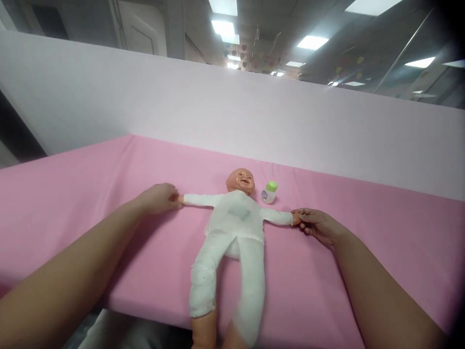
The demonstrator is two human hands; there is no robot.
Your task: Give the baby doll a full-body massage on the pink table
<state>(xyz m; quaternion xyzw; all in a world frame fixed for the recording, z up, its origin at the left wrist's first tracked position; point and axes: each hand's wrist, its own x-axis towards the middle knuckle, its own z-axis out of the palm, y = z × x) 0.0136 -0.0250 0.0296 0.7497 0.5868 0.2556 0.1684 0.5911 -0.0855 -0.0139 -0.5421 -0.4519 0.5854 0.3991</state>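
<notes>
A baby doll (236, 218) with a white cloth body lies on its back, its head toward the wall and its arms stretched out sideways. My left hand (162, 198) is closed around the doll's hand on the left. On the other side, my right hand (316, 224) pinches the doll's other hand between thumb and fingers. Close to the doll's head is a small bottle (269, 193) with a green cap and a printed label; neither hand touches it. The doll's feet run out of view at the bottom edge.
Pink sheeting (156, 276) covers the table under the doll. A white partition (218, 111) stands along the far side, with glass above it showing ceiling lights. Part of a light-coloured garment (119, 332) shows below the table's front edge.
</notes>
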